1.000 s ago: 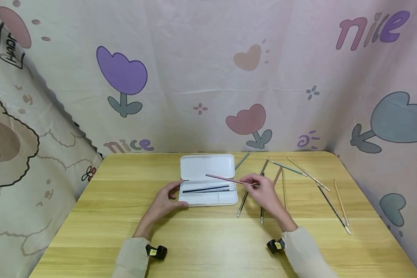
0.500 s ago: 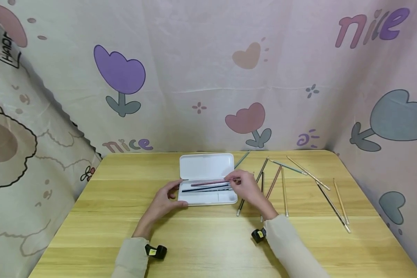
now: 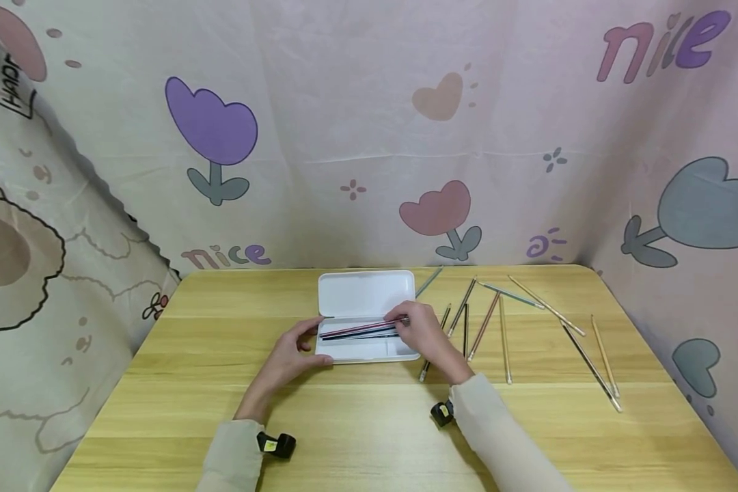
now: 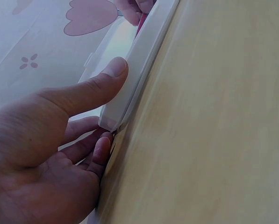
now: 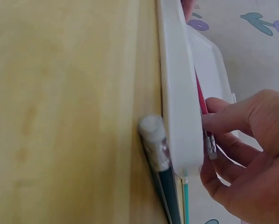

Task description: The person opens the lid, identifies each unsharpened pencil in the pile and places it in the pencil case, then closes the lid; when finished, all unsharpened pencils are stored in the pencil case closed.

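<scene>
- Here's the right hand [image 3: 421, 329], pinching the red pencil [image 5: 201, 96] near its eraser end [image 5: 212, 155], over the open white case [image 3: 353, 352]; should be light, stiff, slick; that end suits the grip;
- left hand [image 3: 290, 357] grips the case's left end;
- right wrist view catches the eraser clearly; only head view takes in every scattered pencil [image 3: 484, 325]
</scene>
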`<control>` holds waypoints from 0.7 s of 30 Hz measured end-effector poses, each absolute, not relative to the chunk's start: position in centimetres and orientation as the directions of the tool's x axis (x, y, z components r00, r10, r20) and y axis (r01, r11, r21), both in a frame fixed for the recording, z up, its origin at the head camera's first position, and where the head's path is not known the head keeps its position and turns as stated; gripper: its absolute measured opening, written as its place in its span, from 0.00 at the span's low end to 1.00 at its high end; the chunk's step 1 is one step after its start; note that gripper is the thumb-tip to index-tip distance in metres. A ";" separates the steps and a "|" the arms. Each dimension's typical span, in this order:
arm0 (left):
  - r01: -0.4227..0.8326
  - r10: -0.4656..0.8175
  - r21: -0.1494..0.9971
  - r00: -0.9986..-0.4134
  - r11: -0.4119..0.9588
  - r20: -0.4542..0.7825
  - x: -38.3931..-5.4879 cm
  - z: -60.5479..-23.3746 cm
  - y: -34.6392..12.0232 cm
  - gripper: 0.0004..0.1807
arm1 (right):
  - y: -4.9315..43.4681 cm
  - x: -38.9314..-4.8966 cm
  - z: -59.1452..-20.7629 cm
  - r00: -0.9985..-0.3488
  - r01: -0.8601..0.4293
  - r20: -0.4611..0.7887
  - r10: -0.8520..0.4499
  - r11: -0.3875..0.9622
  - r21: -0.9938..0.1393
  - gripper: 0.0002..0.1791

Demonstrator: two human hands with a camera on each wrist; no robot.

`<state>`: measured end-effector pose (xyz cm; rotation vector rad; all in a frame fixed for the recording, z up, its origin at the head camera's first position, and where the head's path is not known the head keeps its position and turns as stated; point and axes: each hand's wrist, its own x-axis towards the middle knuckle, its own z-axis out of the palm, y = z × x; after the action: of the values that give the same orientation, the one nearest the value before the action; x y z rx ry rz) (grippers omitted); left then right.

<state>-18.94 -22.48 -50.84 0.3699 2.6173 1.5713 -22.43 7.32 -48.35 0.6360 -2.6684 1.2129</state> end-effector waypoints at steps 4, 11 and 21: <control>0.169 0.236 0.877 -0.970 0.451 0.065 -18.9 -50.9 -22.4 0.48 | 7.0 -22.3 -48.3 -0.914 -0.406 0.287 -0.288 0.601 -0.689 0.12; 0.162 0.233 0.880 -0.970 0.447 0.060 -18.9 -50.9 -22.3 0.48 | 6.9 -22.1 -48.4 -0.930 -0.366 0.257 -0.262 0.610 -0.703 0.12; 0.172 0.231 0.873 -0.970 0.456 0.070 -18.9 -50.9 -22.4 0.48 | 6.5 -22.4 -48.3 -0.929 -0.370 0.284 -0.239 0.632 -0.681 0.11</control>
<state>-18.90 -22.44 -50.90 0.3644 2.6304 1.5662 -22.38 6.46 -48.26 0.5055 -2.6848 1.1765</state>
